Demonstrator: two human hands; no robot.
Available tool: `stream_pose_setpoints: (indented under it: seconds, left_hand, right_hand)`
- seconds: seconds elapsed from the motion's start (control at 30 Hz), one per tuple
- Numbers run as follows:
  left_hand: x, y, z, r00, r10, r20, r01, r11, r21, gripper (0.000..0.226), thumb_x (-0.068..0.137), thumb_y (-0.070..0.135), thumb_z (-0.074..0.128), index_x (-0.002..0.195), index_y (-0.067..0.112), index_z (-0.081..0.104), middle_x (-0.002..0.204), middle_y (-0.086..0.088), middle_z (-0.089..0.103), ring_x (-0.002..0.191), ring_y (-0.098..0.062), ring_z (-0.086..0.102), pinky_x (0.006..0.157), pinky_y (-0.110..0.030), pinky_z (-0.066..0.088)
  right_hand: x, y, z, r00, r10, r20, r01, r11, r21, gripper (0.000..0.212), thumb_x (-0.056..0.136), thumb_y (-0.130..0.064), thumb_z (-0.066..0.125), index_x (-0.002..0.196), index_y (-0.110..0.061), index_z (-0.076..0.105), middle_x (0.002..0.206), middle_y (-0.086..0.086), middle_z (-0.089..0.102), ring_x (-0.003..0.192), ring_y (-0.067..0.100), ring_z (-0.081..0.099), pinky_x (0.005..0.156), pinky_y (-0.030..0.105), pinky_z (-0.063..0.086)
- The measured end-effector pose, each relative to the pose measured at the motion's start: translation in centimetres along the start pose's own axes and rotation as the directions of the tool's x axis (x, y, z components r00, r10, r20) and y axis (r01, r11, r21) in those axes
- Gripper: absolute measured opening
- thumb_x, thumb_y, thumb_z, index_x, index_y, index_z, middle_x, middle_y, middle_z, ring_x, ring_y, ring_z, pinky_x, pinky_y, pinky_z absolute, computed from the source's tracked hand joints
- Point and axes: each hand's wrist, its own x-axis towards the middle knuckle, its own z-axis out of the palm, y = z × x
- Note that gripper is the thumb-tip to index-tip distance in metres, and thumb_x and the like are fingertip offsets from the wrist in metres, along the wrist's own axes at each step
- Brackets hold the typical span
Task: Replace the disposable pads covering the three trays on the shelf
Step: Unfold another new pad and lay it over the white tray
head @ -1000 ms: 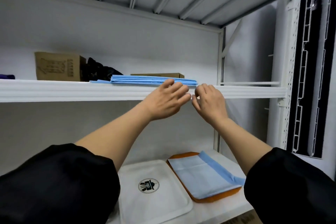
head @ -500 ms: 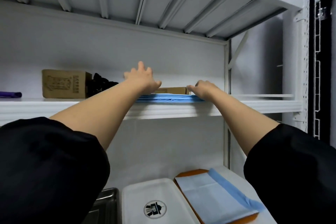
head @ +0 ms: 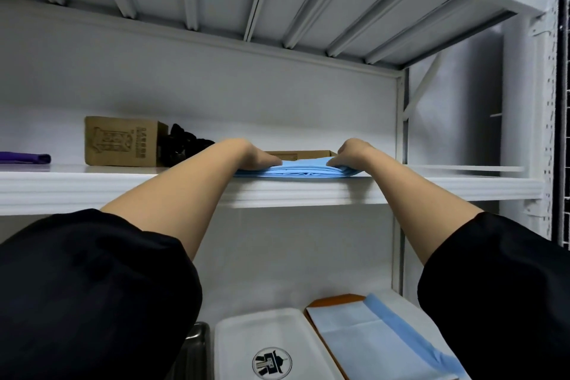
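Hands, left hand (head: 256, 157) and right hand (head: 351, 156), on blue pad stack (head: 299, 170), frame center shelf (head: 123, 185); finger grip unclear.

Loose black sleeves (head: 92, 287), bare forearms (head: 172, 203)

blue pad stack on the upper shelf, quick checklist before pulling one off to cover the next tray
1. Both hands on the blue pad stack: ok, left hand and right hand rest on its ends.
2. Only one pad separated: cannot tell.
3. Stack lies on the upper shelf: ok.
4. White tray bare, ready: ok.
5. Orange tray covered by a pad: ok.
6. Third tray: cannot tell, mostly hidden.
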Motion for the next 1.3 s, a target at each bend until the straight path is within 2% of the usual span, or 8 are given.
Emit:
stream_pose_setpoints:
  seconds: [0.23, 0.43, 0.53, 0.67, 0.93, 1.03, 1.17, 1.3]
  left_hand:
    - [-0.2, 0.2, 0.5, 1.000, 0.003, -0.001, -0.003, 0.999, -0.054, 0.071, 0.094, 0.063, 0.024, 0.147, 0.016, 0.032, 0.154, -0.009, 0.027, 0.140, -0.028, 0.028, 0.111, -0.038, 0.022]
    - [-0.3, 0.0, 1.0, 1.000, -0.020, 0.002, 0.020, 0.992, -0.127, 0.073, 0.095, 0.063, 0.021, 0.148, 0.013, 0.028, 0.155, -0.010, 0.026, 0.140, -0.029, 0.028, 0.112, -0.038, 0.021]
    - [0.2, -0.1, 1.4, 0.999, -0.014, -0.040, 0.007, 0.986, -0.167, 0.070, 0.096, 0.059, 0.020, 0.149, 0.014, 0.028, 0.156, -0.010, 0.025, 0.141, -0.028, 0.025, 0.114, -0.039, 0.020]
    - [1.4, -0.5, 1.7, 0.992, 0.009, -0.129, -0.035, 0.979, -0.200, 0.069, 0.096, 0.059, 0.018, 0.149, 0.017, 0.028, 0.157, -0.008, 0.024, 0.144, -0.028, 0.022, 0.117, -0.042, 0.016]
    - [1.6, -1.6, 0.9, 0.948, -0.189, -0.255, 0.059, 0.895, -0.443, 0.083, 0.091, 0.065, 0.025, 0.153, 0.016, 0.000, 0.159, -0.012, -0.002, 0.146, -0.033, 0.003, 0.118, -0.045, 0.010]
    - [0.7, -1.2, 0.3, 0.901, -0.278, -0.333, -0.005, 0.760, -0.650, 0.082, 0.092, 0.059, 0.033, 0.152, 0.014, -0.001, 0.158, -0.013, 0.003, 0.142, -0.036, 0.014, 0.113, -0.044, 0.017]
    - [-0.2, -1.1, -1.0, 0.774, -0.489, -0.403, -0.254, 0.343, -0.904, 0.082, 0.090, 0.046, 0.049, 0.151, 0.013, 0.006, 0.151, -0.012, 0.020, 0.130, -0.035, 0.037, 0.106, -0.041, 0.030]
    - [-0.8, -1.4, -2.1, 0.801, -0.483, -0.353, -0.429, -0.053, -0.902, 0.046, 0.091, 0.038, 0.051, 0.127, 0.013, 0.039, 0.118, -0.004, 0.053, 0.100, -0.026, 0.056, 0.085, -0.035, 0.046]
  right_hand:
    - [0.1, 0.2, -0.2, 0.990, -0.004, -0.138, 0.007, 1.000, 0.019, 0.013, 0.075, -0.022, 0.062, 0.068, -0.014, 0.057, 0.068, 0.005, 0.051, 0.069, 0.025, 0.046, 0.054, 0.024, 0.031]
    - [-0.5, 0.4, -1.1, 0.995, 0.092, 0.022, -0.095, 0.951, 0.296, 0.029, 0.084, -0.022, 0.066, 0.069, -0.008, 0.044, 0.067, 0.008, 0.044, 0.056, 0.019, 0.037, 0.051, 0.025, 0.030]
    - [-0.1, 0.9, -0.4, 0.999, 0.027, 0.025, -0.036, 0.883, 0.469, 0.036, 0.083, -0.014, 0.068, 0.113, 0.004, 0.060, 0.101, 0.023, 0.062, 0.072, 0.022, 0.048, 0.067, 0.025, 0.036]
    - [0.1, 0.6, 1.1, 0.983, -0.026, -0.184, 0.125, 0.825, 0.551, 0.050, 0.086, -0.003, 0.059, 0.134, -0.013, 0.051, 0.128, 0.010, 0.056, 0.106, 0.026, 0.058, 0.091, 0.030, 0.046]
    - [-1.8, -1.8, -1.1, 0.843, 0.030, -0.536, 0.439, 0.537, 0.720, 0.035, 0.090, -0.005, 0.049, 0.120, -0.019, 0.058, 0.103, -0.008, 0.059, 0.086, 0.010, 0.058, 0.075, 0.027, 0.053]
    - [-2.5, -2.2, -2.3, 0.838, 0.071, -0.541, 0.492, 0.331, 0.805, 0.034, 0.091, -0.002, 0.050, 0.123, -0.014, 0.056, 0.101, -0.007, 0.060, 0.080, 0.002, 0.056, 0.062, 0.011, 0.047]
    - [-3.5, -1.8, -3.9, 0.877, 0.123, -0.464, 0.457, 0.082, 0.886, 0.036, 0.091, -0.001, 0.050, 0.123, -0.016, 0.055, 0.099, -0.007, 0.061, 0.085, 0.009, 0.061, 0.072, 0.024, 0.053]
    - [-4.6, -0.6, -4.9, 0.898, 0.144, -0.415, 0.428, -0.071, 0.901, 0.038, 0.090, 0.000, 0.051, 0.122, -0.020, 0.054, 0.105, -0.002, 0.062, 0.089, 0.014, 0.062, 0.064, 0.025, 0.055]
